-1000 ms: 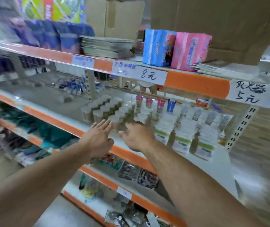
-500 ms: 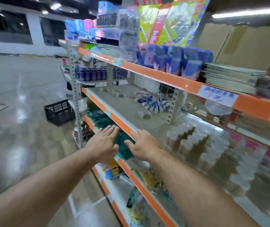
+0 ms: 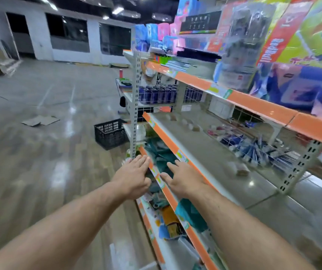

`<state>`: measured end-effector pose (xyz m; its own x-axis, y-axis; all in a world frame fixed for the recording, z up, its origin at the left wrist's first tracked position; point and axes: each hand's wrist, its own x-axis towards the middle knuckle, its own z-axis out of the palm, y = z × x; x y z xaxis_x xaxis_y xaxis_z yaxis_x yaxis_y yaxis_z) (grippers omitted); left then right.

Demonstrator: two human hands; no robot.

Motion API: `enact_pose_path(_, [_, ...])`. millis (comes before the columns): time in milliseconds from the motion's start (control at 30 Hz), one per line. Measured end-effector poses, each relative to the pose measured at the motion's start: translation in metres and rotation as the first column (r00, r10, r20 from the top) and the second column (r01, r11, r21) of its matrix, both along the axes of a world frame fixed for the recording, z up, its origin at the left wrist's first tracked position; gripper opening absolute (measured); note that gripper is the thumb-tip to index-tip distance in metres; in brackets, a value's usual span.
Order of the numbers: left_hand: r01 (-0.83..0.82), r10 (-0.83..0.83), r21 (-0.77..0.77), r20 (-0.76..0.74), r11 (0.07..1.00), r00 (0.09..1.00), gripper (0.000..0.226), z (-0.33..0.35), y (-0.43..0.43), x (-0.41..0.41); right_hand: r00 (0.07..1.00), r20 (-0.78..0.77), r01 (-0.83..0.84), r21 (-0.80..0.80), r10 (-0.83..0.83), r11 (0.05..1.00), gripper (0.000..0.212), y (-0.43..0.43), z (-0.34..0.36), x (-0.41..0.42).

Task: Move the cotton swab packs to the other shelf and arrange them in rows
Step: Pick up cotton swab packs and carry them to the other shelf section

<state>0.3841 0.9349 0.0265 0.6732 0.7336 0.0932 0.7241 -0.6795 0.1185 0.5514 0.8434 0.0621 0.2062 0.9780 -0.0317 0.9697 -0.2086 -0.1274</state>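
Both hands are held out flat with nothing in them in front of an orange-edged store shelf (image 3: 168, 141). My left hand (image 3: 134, 176) hovers beside the shelf's front edge, fingers apart. My right hand (image 3: 183, 180) reaches over that edge, palm down, fingers spread. The middle shelf board (image 3: 210, 158) is mostly bare, with one small blurred pack (image 3: 240, 169) lying on it and several small items (image 3: 187, 121) along its far end. The rows of cotton swab tubs are out of view.
A wire divider holds blue and white packets (image 3: 253, 147) at the shelf's back. Teal goods (image 3: 160, 154) fill the lower shelf. A black plastic crate (image 3: 110, 133) stands on the floor by the white upright post (image 3: 135, 106). Colourful packs (image 3: 292, 45) sit on the top shelf. Cardboard (image 3: 40, 120) lies on the floor.
The view has swung left along the shelf, away from the swab tubs, which have left the frame. Both hands stay flat and hold nothing, now near the shelf's left end.
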Motion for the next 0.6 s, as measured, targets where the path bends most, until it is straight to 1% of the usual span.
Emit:
enact_pose_path(67, [-0.015, 0.015, 0.0, -0.013, 1.0, 1.0, 0.074, -0.002, 0.034, 0.006, 1.0, -0.009, -0.015, -0.013, 0.015, 1.0, 0.064, 0.038, -0.006, 0.007])
enact_pose_path(200, [-0.06, 0.06, -0.003, 0.001, 0.998, 0.998, 0.083, 0.005, 0.097, 0.018, 0.999, -0.004, -0.039, 0.01, 0.039, 0.999, 0.063, 0.115, -0.009, 0.026])
enact_pose_path(367, [-0.103, 0.103, 0.03, -0.008, 0.994, 0.995, 0.072, 0.024, 0.175, 0.03, 0.997, -0.015, -0.07, 0.039, 0.071, 0.997, 0.062, 0.2, 0.002, 0.048])
enact_pose_path(500, [-0.082, 0.082, 0.02, -0.016, 0.996, 0.996, 0.071, 0.022, 0.237, 0.044, 0.998, -0.02, -0.063, 0.024, 0.063, 0.998, 0.064, 0.26, 0.0, 0.062])
enact_pose_path(600, [-0.029, 0.029, 0.016, -0.019, 0.999, 0.999, 0.07, 0.015, 0.289, 0.06, 0.999, -0.028, -0.022, 0.033, 0.023, 0.999, 0.063, 0.306, -0.008, 0.073])
